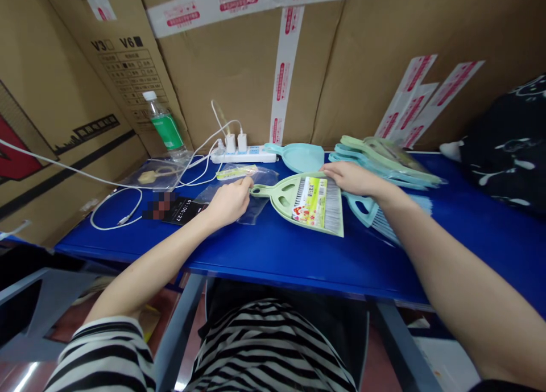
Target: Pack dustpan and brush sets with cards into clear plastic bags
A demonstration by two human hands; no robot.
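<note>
A pale green dustpan [279, 209] with a grey-bristled brush [335, 213] nested in it lies at the middle of the blue table. A yellow-green printed label [314, 201] crosses the bristles. My left hand [232, 201] is closed at the tip of the dustpan's handle, over a clear plastic bag [256, 207]. At the far right corner of the pan, my right hand [352, 178] grips its edge, fingers partly hidden. Beside my right forearm sits a light blue brush [364, 210], partly covered by the arm. Behind, a light blue dustpan [302, 157] lies on the table.
Stacked blue and green dustpans [384, 161] lie at the right, near a dark patterned bag [507, 141]. A power strip [256, 155] with white cables stands at the back. A water bottle [166, 127] and a phone [183, 210] are at left. Cardboard walls [239, 67] enclose the table.
</note>
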